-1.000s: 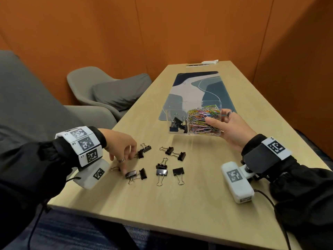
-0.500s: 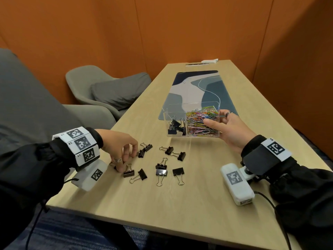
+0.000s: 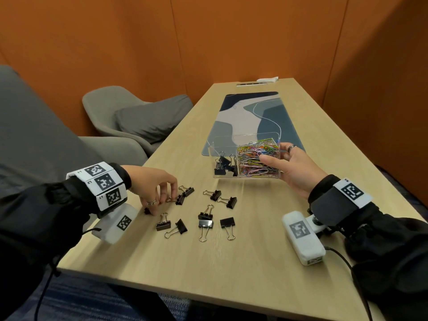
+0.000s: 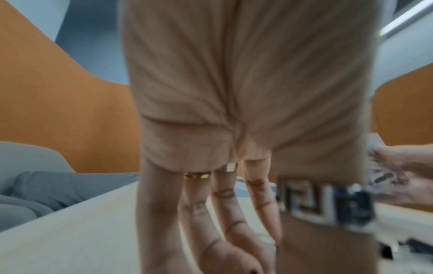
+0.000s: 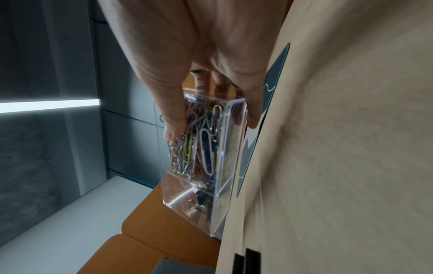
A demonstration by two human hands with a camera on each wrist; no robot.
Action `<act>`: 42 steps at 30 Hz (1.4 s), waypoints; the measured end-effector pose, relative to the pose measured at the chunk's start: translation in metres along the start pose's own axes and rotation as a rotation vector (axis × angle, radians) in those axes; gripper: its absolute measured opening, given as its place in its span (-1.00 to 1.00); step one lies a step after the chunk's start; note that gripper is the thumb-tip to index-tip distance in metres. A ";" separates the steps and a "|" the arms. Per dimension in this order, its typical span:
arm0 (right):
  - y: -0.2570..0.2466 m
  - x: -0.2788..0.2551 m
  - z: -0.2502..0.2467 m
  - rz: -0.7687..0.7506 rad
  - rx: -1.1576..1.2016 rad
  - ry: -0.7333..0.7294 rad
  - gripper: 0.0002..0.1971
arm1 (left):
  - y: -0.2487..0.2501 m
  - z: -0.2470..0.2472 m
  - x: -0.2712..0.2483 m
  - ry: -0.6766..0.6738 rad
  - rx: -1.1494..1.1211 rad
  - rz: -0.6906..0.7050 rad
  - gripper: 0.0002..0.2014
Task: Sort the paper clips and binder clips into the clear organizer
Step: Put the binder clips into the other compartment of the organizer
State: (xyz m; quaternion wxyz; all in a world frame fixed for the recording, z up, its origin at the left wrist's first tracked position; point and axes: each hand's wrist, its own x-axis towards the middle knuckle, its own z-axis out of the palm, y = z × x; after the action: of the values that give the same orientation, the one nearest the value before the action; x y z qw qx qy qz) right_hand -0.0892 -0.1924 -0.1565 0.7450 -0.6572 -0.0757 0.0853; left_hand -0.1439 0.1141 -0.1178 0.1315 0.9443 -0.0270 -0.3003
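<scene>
head view, left to right: the left hand [image 3: 151,185] reaches down among loose binder clips [image 3: 205,217] on the desk [image 3: 231,269], fingers curled at a clip [image 3: 179,199]; whether it is pinched yet i cannot tell, and the left wrist view is too blurred to settle it. about ten clips lie scattered on the desk near that hand. further right stands the organizer [image 3: 246,158], with a few binder clips in its left compartment and a full heap of paper clips [image 3: 257,158] in its right. the right hand [image 3: 294,169] grips the organizer's right end, thumb on the near wall. paper clips look done; most binder clips are left.
</scene>
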 end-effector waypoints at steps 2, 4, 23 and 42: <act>0.000 0.000 0.000 0.000 0.018 0.000 -0.37 | 0.002 -0.004 -0.002 0.031 -0.054 0.038 -0.56; 0.000 0.000 0.000 0.001 0.019 -0.002 -0.38 | 0.004 -0.011 -0.006 0.101 -0.122 0.089 -0.55; -0.001 0.000 0.000 -0.007 0.040 0.003 -0.41 | 0.025 -0.024 -0.011 0.390 -1.023 0.413 -0.54; 0.000 -0.001 -0.001 -0.015 0.022 0.004 -0.45 | 0.014 0.000 -0.018 0.041 0.060 0.023 -0.62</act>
State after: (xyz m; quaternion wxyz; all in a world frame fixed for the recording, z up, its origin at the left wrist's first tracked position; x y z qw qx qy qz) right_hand -0.0896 -0.1934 -0.1562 0.7531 -0.6485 -0.0783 0.0790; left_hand -0.1576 0.1028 -0.1038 0.1069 0.9534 -0.0440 -0.2786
